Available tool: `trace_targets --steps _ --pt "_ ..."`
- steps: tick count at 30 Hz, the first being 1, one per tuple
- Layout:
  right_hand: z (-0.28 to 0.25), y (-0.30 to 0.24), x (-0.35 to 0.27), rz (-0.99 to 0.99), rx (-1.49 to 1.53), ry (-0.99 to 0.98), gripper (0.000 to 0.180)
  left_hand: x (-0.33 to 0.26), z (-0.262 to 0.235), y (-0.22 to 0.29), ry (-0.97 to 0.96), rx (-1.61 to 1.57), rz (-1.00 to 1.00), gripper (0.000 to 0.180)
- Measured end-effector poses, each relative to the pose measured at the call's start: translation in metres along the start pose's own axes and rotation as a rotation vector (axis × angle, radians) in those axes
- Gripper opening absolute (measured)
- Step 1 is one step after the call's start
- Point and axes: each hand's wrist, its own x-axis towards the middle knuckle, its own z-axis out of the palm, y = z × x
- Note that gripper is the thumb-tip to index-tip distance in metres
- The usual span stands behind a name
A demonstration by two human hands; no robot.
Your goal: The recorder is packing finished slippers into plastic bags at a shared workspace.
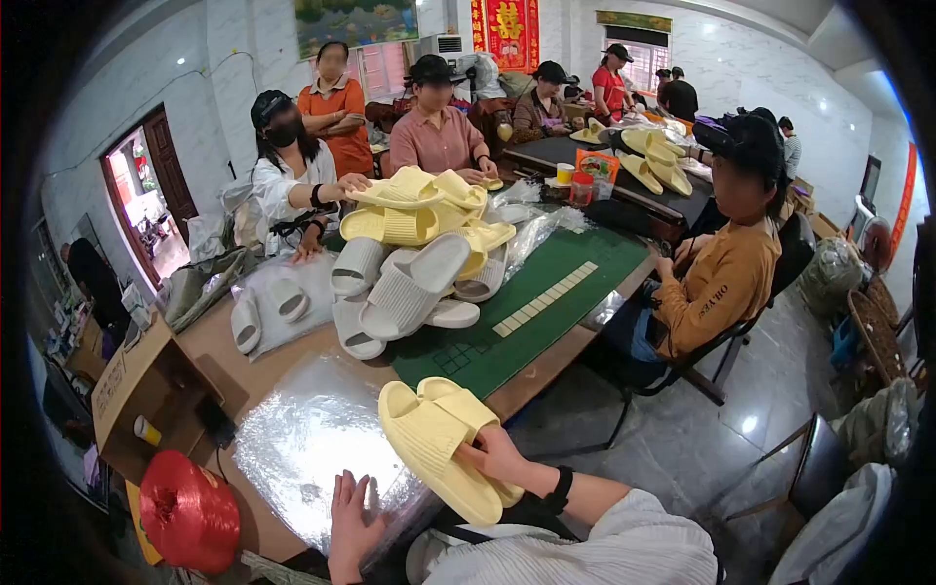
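Pale ribbed sleeve (pixel 634 541), five o'clock in the head view, nearest the lens; black wristband (pixel 558 490) at its end. Right hand (pixel 502 458), six o'clock: closed on one pair of yellow slippers (pixel 429 448). Left hand (pixel 356 522), seven o'clock: fingers spread wide, at the near edge of clear plastic bags (pixel 302 439); contact cannot be told. Red twine roll (pixel 188 512), eight o'clock. Slipper pile (pixel 419 283), yellow over grey, ten o'clock, near centre. Green mat (pixel 526 343), four o'clock, bearing a row of pale tiles (pixel 546 300).
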Motion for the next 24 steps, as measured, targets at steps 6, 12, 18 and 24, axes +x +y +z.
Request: trace_targets --steps 6,12,18,24 --pt "0.003 -0.001 0.001 -0.036 0.002 0.003 0.029 -0.005 -0.005 -0.006 -0.005 -0.057 0.064 0.057" --pt "0.003 0.011 0.003 -0.09 0.011 0.033 0.029 -0.002 0.006 -0.011 0.014 -0.132 0.009 0.04" --pt "-0.001 0.005 0.001 -0.066 -0.049 -0.024 0.026 -0.004 0.009 -0.007 0.101 -0.216 -0.056 0.038" --pt "-0.001 -0.014 -0.001 0.045 -0.007 -0.076 0.026 -0.003 0.009 -0.009 0.084 -0.204 -0.034 0.036"
